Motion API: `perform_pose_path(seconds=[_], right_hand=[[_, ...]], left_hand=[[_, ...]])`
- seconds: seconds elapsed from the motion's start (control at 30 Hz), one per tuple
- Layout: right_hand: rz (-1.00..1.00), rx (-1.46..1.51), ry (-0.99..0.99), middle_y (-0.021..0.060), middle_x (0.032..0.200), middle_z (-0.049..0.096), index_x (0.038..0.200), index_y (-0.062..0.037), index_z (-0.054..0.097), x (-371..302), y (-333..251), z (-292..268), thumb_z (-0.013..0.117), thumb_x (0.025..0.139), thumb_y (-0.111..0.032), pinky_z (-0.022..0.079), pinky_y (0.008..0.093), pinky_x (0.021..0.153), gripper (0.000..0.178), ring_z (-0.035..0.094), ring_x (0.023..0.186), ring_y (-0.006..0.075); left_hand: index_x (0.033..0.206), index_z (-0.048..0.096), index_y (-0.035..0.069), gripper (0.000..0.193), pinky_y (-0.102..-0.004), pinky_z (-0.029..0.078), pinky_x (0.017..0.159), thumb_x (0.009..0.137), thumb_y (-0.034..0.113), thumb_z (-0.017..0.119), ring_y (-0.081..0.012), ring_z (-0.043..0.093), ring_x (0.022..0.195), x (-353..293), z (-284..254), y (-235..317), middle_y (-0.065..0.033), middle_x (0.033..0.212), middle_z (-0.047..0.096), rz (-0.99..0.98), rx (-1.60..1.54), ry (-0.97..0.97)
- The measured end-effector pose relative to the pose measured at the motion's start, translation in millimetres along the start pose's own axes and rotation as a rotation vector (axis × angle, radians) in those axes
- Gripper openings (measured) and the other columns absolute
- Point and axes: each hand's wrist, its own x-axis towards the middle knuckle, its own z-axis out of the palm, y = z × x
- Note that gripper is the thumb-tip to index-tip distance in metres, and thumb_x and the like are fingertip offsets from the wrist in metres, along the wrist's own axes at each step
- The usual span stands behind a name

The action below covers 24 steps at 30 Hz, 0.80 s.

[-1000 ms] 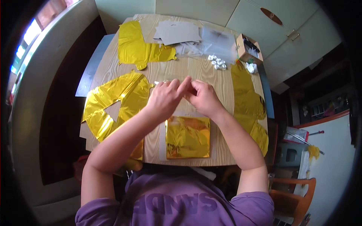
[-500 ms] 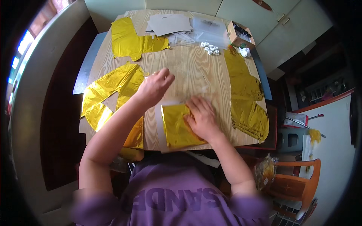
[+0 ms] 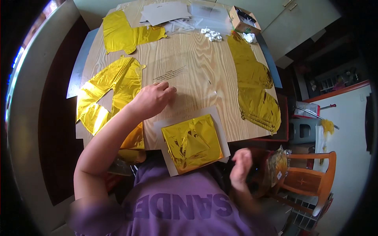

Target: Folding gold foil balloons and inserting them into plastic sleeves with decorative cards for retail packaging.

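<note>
A folded gold foil balloon (image 3: 193, 141) lies on a grey card (image 3: 220, 128), set at a slant and overhanging the table's near edge. Just beyond it, my left hand (image 3: 155, 98) is closed with its fingers curled down over the table; whatever they pinch is hidden. A clear plastic bag (image 3: 169, 74) with dark print lies flat by its knuckles. My right hand (image 3: 241, 163) is off the table, right of the card, with loosely bent fingers and nothing seen in it; it is slightly blurred. Flat gold foil balloons lie at left (image 3: 128, 78) and right (image 3: 254, 84).
Another flat gold balloon (image 3: 118, 33) lies at the far left. Toward the back are grey cards (image 3: 165, 12), clear plastic sleeves (image 3: 210, 17), small white rolls (image 3: 212, 35) and an open box (image 3: 245, 20). A wooden chair (image 3: 309, 179) stands at lower right.
My right hand has left the folded balloon and moved down and right, off the table. Card and balloon have turned and come nearer me. My left hand stays closed, now lower beside the clear bag.
</note>
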Motion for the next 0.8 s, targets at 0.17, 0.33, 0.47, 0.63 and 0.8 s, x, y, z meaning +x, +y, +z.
perform_pose_path(seconds=[0.17, 0.33, 0.47, 0.63, 0.8], right_hand=[[0.689, 0.724, -0.299, 0.0065, 0.101, 0.066, 0.115, -0.0034, 0.059, -28.2, -6.9, 59.3, 0.059, 0.101, -0.024, 0.051, 0.0298, 0.077, 0.025, 0.063, 0.091, 0.0163], [0.583, 0.358, -0.241, 0.0056, 0.101, 0.067, 0.115, -0.0023, 0.062, -26.7, -25.3, 71.5, 0.064, 0.098, -0.019, 0.053, 0.0301, 0.077, 0.024, 0.065, 0.09, 0.0162], [0.198, 0.087, -0.072, 0.0073, 0.104, 0.067, 0.118, 0.0021, 0.062, -15.7, -44.5, 26.8, 0.062, 0.095, -0.01, 0.051, 0.032, 0.083, 0.027, 0.063, 0.092, 0.0171], [0.526, 0.431, -0.304, 0.0095, 0.109, 0.069, 0.122, 0.003, 0.062, 10.4, -73.5, 1.8, 0.064, 0.09, -0.005, 0.053, 0.033, 0.089, 0.033, 0.067, 0.1, 0.0189], [0.697, 0.551, -0.595, 0.0088, 0.112, 0.07, 0.125, 0.0023, 0.061, 30.3, -35.4, 34.5, 0.066, 0.087, -0.003, 0.054, 0.0331, 0.087, 0.039, 0.068, 0.099, 0.0191]], left_hand=[[0.097, 0.063, 0.007, 0.014, -0.0425, 0.055, 0.06, 0.085, 0.014, 0.069, -0.0312, 0.065, 0.07, 6.1, 3.6, 6.0, -0.0092, 0.08, 0.06, 0.017, 0.137, -0.017], [0.081, 0.057, 0.007, 0.017, -0.0413, 0.053, 0.056, 0.084, 0.017, 0.07, -0.028, 0.063, 0.064, -1.3, 5.0, 9.8, -0.0074, 0.074, 0.056, 0.085, 0.26, 0.034], [0.08, 0.056, 0.008, 0.015, -0.0412, 0.052, 0.057, 0.085, 0.016, 0.069, -0.028, 0.062, 0.064, -17.7, 5.1, 14.1, -0.0079, 0.077, 0.056, 0.099, 0.244, 0.087], [0.084, 0.058, 0.007, 0.01, -0.042, 0.052, 0.058, 0.085, 0.013, 0.067, -0.0289, 0.062, 0.066, -21.6, 10.1, 32.2, -0.0087, 0.079, 0.055, 0.113, 0.19, 0.07], [0.092, 0.064, 0.005, 0.008, -0.0434, 0.053, 0.062, 0.087, 0.01, 0.066, -0.0324, 0.064, 0.071, -19.9, 6.7, 49.5, -0.0108, 0.082, 0.059, 0.063, 0.016, -0.003]])
